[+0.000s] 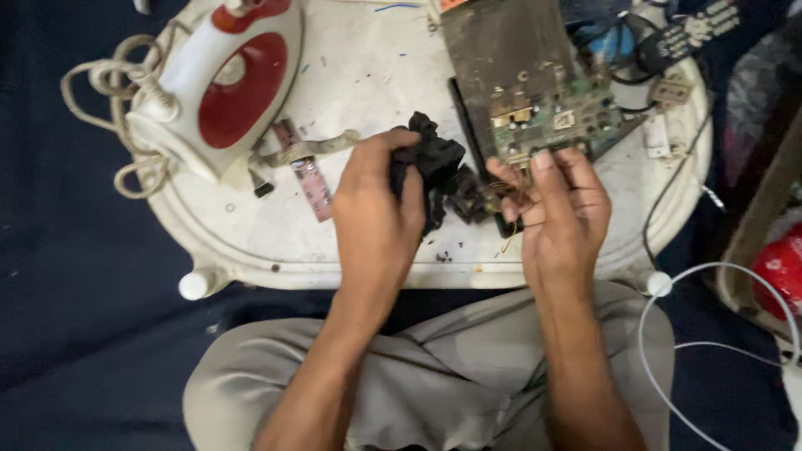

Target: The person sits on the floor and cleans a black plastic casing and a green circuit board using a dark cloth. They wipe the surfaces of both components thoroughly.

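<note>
L hand (378,205) fisted on black cloth (434,163); R hand (561,209) pinching thin wires (511,194), palms inward.

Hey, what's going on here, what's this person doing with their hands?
A person sits at a white table with electronics spread on it. The left hand grips a bunched black cloth. The right hand pinches thin wires at the near edge of a dusty circuit board, beside a small dark part. A red and white iron with its coiled cord sits at the table's far left. A white cable loops on the right.
</note>
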